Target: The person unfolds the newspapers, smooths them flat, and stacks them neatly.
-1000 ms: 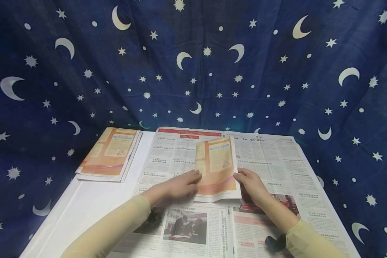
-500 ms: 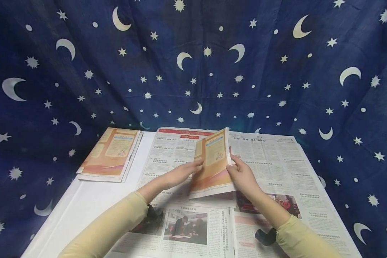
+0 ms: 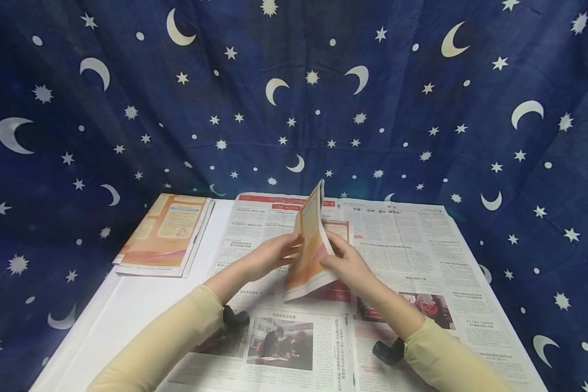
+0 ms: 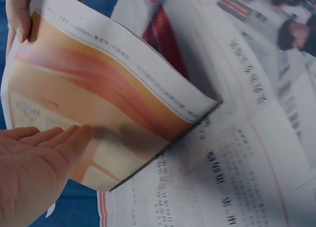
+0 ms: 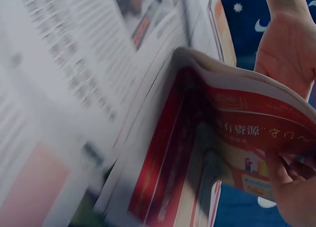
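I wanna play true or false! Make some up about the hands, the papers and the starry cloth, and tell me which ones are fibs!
1. The right hand grips the orange booklet. True.
2. The left hand holds a pencil. False: it holds no pencil; its fingers are beside the orange booklet.
3. A paper pile with an orange top lies on the white table. True.
4. The newspaper is rolled up. False: it is spread open on the table.
5. The starry cloth is bright pink. False: it is dark blue.
6. Both sleeves are pale yellow. True.
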A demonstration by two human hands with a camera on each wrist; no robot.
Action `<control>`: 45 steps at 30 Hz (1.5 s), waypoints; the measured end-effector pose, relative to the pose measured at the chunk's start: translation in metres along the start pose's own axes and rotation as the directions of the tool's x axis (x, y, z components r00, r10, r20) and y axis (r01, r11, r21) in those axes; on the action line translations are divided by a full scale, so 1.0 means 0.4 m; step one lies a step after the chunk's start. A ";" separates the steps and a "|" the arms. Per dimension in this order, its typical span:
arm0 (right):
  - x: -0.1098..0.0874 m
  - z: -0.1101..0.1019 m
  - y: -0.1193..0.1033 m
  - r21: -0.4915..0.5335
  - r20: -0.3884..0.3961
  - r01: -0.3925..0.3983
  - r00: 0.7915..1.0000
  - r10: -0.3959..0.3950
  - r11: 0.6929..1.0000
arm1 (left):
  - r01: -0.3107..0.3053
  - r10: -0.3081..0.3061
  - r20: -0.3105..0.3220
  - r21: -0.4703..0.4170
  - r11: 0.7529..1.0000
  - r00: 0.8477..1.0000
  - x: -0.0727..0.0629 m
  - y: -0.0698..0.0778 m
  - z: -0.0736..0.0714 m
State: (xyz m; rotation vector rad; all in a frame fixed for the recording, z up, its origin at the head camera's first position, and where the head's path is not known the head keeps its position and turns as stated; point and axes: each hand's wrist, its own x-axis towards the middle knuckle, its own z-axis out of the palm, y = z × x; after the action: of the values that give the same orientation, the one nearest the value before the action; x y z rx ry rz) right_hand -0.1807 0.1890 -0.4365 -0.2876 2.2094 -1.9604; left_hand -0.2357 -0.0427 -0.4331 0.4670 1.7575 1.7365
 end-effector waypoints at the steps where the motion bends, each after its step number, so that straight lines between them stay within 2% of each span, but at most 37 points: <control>1: 0.005 0.010 -0.003 0.022 0.024 0.002 1.000 -0.002 1.000 | 0.005 -0.005 -0.009 -0.045 0.999 1.000 -0.002 0.006 -0.002; 5: 0.027 0.047 -0.011 0.068 0.103 -0.019 0.995 0.012 0.997 | 0.019 -0.022 -0.021 -0.119 0.993 1.000 -0.011 0.025 -0.016; 10: 0.048 0.090 -0.015 0.024 0.159 -0.045 0.986 0.040 0.999 | 0.048 -0.053 -0.039 -0.133 0.990 0.998 -0.023 0.046 -0.044; 14: 0.060 0.121 -0.017 -0.010 0.237 -0.027 0.971 0.028 1.000 | 0.078 -0.090 -0.090 -0.131 0.988 0.992 -0.032 0.057 -0.066; 20: 0.063 0.148 -0.012 -0.148 0.319 0.011 0.947 0.038 0.989 | 0.139 -0.169 -0.194 -0.159 0.977 0.966 -0.048 0.061 -0.102; 23: 0.060 0.147 0.002 -0.203 0.321 0.023 0.946 0.044 0.979 | 0.151 -0.193 -0.228 -0.188 0.970 0.954 -0.059 0.061 -0.123; 27: 0.053 0.121 0.032 -0.202 0.232 -0.003 0.971 0.051 0.979 | 0.159 -0.201 -0.275 -0.166 0.973 0.940 -0.074 0.057 -0.150; 30: 0.047 0.080 0.053 -0.232 0.102 -0.039 0.993 0.065 0.972 | 0.178 -0.200 -0.308 -0.098 0.979 0.930 -0.083 0.048 -0.174; 33: 0.037 0.025 0.064 -0.282 -0.030 -0.089 0.996 0.084 0.955 | 0.198 -0.190 -0.335 -0.012 0.980 0.923 -0.088 0.033 -0.198; 36: 0.025 -0.034 0.074 -0.279 -0.139 -0.153 0.983 0.118 0.948 | 0.210 -0.181 -0.359 0.045 0.977 0.916 -0.092 0.017 -0.218; 39: 0.015 -0.090 0.086 -0.226 -0.225 -0.231 0.958 0.180 0.946 | 0.222 -0.175 -0.388 0.078 0.972 0.905 -0.098 0.000 -0.234; 42: 0.007 -0.135 0.099 -0.129 -0.277 -0.282 0.931 0.239 0.951 | 0.228 -0.173 -0.407 0.090 0.970 0.897 -0.107 -0.018 -0.249; 45: 0.002 -0.164 0.111 -0.038 -0.293 -0.302 0.915 0.278 0.953 | 0.233 -0.180 -0.418 0.078 0.969 0.890 -0.113 -0.041 -0.261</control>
State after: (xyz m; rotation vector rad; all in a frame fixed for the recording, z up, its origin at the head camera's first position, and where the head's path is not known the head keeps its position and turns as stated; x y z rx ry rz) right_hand -0.1996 0.2571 -0.4729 0.3200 2.3406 -1.8449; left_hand -0.2663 -0.1527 -0.4467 -0.0465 2.1297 1.6579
